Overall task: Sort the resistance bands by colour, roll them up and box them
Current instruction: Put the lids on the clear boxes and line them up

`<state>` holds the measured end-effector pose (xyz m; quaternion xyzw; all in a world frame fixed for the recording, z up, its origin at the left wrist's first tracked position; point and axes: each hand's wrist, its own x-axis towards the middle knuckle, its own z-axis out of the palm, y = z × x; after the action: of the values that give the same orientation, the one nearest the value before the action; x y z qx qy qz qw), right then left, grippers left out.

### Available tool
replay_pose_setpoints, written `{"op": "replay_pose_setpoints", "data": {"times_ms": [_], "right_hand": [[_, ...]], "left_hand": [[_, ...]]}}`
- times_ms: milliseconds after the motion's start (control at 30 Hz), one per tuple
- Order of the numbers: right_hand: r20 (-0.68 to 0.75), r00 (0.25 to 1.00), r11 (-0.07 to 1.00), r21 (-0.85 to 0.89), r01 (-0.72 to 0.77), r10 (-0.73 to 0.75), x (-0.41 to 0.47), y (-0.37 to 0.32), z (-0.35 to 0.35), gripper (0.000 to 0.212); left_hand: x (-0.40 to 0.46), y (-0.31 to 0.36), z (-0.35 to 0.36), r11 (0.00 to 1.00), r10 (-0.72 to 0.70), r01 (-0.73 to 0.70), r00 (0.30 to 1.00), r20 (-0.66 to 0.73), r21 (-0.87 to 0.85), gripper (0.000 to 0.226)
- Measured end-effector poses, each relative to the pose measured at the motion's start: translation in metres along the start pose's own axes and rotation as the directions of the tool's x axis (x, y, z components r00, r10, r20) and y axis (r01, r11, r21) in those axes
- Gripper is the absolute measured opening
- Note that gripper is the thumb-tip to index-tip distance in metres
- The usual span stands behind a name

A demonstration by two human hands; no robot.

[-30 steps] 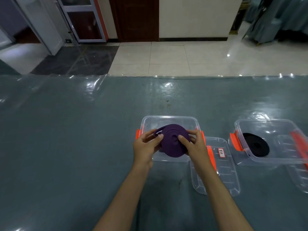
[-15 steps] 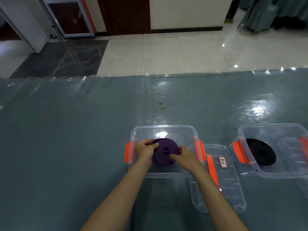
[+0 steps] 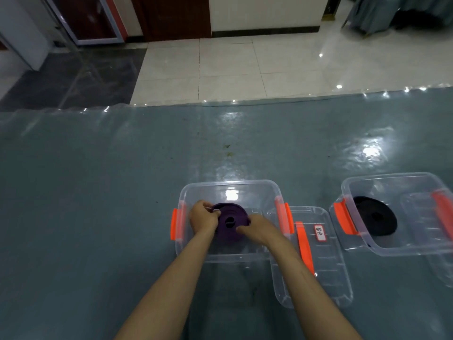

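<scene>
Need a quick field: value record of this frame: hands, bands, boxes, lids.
left hand: grips the left edge of the purple band roll
right hand: holds the roll's right edge
purple band roll: coiled, inside the near clear box
near clear box: open, orange latches on both ends
labelled lid: lies flat on the table, right of that box; label unreadable
black band roll: coiled, in the right clear box
right clear box: open, untouched
table: grey-blue cover under clear plastic sheet
</scene>
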<state>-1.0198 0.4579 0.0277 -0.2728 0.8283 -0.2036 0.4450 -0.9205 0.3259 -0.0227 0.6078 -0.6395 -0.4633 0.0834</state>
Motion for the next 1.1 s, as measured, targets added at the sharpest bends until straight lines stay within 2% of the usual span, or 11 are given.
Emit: {"op": "replay_pose_setpoints", "data": {"times_ms": [67, 133, 200, 267, 367, 467, 567, 700, 800, 867, 1100], "right_hand": [[-0.031, 0.996, 0.996, -0.051, 0.079, -0.081, -0.014, -0.006, -0.004, 0.008], [-0.18, 0.967, 0.984, -0.05, 0.173, -0.179, -0.032, -0.008, -0.01, 0.029], [-0.356, 0.902, 0.968, -0.037, 0.249, -0.245, -0.055, -0.003, -0.018, 0.038], [-0.496, 0.824, 0.948, 0.002, 0.318, -0.275, -0.075, 0.015, -0.024, 0.032], [-0.651, 0.729, 0.905, 0.151, 0.399, -0.213, -0.096, 0.053, -0.023, 0.021], [-0.696, 0.706, 0.914, 0.191, 0.359, -0.131, -0.099, 0.103, -0.013, 0.021], [-0.617, 0.786, 0.977, 0.144, 0.158, -0.036, -0.083, 0.15, -0.003, 0.027], [-0.452, 0.884, 0.993, 0.084, -0.089, 0.117, -0.062, 0.175, 0.008, 0.053], [-0.488, 0.865, 0.99, -0.015, -0.14, 0.115, -0.053, 0.177, 0.015, 0.055], [-0.51, 0.851, 0.987, -0.02, -0.158, 0.126, -0.051, 0.175, 0.013, 0.046], [-0.481, 0.857, 0.972, -0.036, -0.231, 0.186, -0.071, 0.172, 0.004, 0.034]], "left_hand": [[-0.005, 0.005, -0.007, 0.996, 0.015, -0.021, 0.998, 0.058, 0.089, 0.035], [-0.014, 0.011, -0.015, 0.974, 0.066, -0.093, 0.989, 0.133, 0.208, 0.042], [-0.033, 0.013, -0.026, 0.925, 0.193, -0.237, 0.966, 0.171, 0.297, 0.032], [-0.057, 0.008, -0.036, 0.856, 0.331, -0.376, 0.926, 0.184, 0.353, 0.025], [-0.098, -0.01, -0.049, 0.718, 0.53, -0.518, 0.84, 0.119, 0.465, 0.021], [-0.132, -0.036, -0.059, 0.611, 0.686, -0.614, 0.726, 0.053, 0.501, 0.013], [-0.152, -0.067, -0.064, 0.539, 0.767, -0.624, 0.642, -0.022, 0.566, 0.006], [-0.166, -0.093, -0.065, 0.556, 0.726, -0.585, 0.688, -0.002, 0.591, 0.047], [-0.174, -0.104, -0.067, 0.52, 0.676, -0.564, 0.73, 0.095, 0.642, 0.077], [-0.177, -0.108, -0.067, 0.503, 0.649, -0.553, 0.749, 0.133, 0.664, 0.091], [-0.175, -0.108, -0.067, 0.572, 0.568, -0.551, 0.8, 0.191, 0.608, 0.095]]}}
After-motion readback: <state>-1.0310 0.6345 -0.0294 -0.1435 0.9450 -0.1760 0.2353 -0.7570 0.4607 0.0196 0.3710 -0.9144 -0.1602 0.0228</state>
